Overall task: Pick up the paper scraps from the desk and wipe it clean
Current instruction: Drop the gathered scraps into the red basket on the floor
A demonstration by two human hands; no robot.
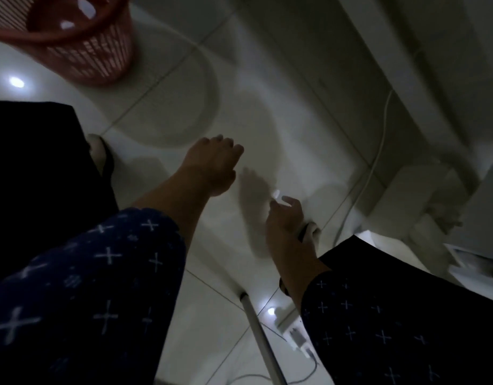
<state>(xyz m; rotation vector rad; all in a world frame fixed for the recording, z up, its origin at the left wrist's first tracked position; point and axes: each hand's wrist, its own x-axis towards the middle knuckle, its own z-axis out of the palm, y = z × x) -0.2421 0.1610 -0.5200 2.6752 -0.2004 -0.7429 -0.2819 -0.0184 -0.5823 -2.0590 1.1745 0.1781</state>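
The view looks down at a dim white tiled floor [239, 87]. My right hand [285, 218] is low over the tiles, and its fingertips pinch a small white paper scrap [276, 193]. To its left, my left hand [213, 162] reaches forward above the floor with fingers loosely curled and nothing in it. A red slatted plastic basket [87, 56] stands at the top left, with a few white scraps [67, 25] inside. Both forearms wear dark sleeves with white crosses.
My knees in dark trousers sit left and right, with slippers [96, 151] on my feet. A white cable [378, 151] runs along the floor on the right beside white furniture [406, 65]. A metal leg [258, 329] and a power strip [296, 333] lie near the bottom.
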